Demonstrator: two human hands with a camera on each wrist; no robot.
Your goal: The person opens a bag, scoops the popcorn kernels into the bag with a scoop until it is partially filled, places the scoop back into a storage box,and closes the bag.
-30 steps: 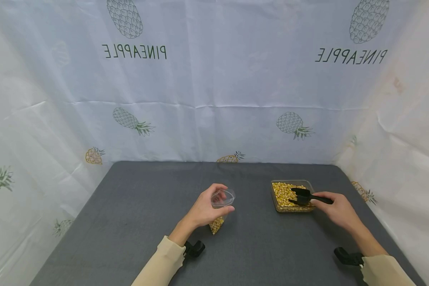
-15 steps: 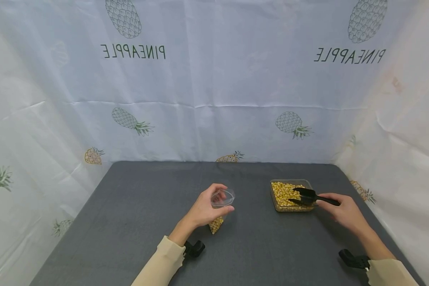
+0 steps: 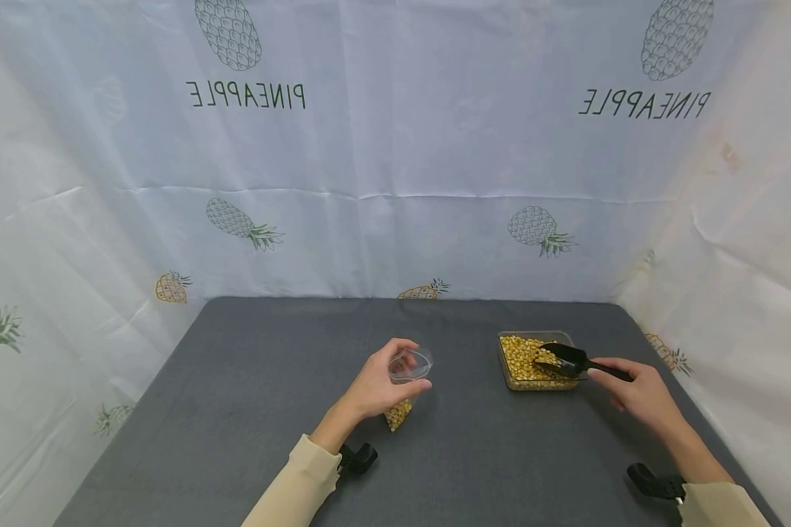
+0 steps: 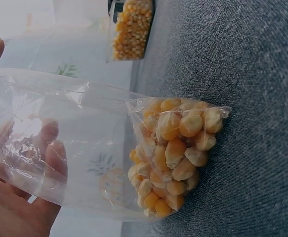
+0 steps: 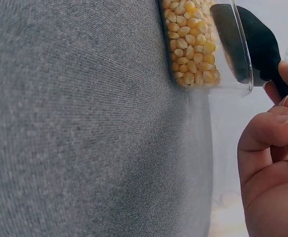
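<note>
My left hand (image 3: 376, 384) holds a clear plastic bag (image 3: 411, 375) around its mouth, thumb and fingers spread apart so it gapes. Corn kernels (image 4: 171, 153) fill the bag's bottom, which meets the grey cloth in the left wrist view. On the right, my right hand (image 3: 641, 397) grips the handle of a black scoop (image 3: 572, 360) between thumb and fingers. The scoop's blade lies over a clear rectangular container (image 5: 232, 88) of corn kernels (image 3: 519, 355), its tip among them. Some kernels appear to sit in the blade.
Dark grey cloth (image 3: 474, 454) covers the table. A white curtain (image 3: 395, 146) with pineapple prints hangs behind and at both sides. Black wrist mounts (image 3: 359, 459) are strapped below both hands.
My right hand has drawn the scoop a little to the right over the container, and its blade now tilts upward slightly. The left hand and the bag have stayed still.
</note>
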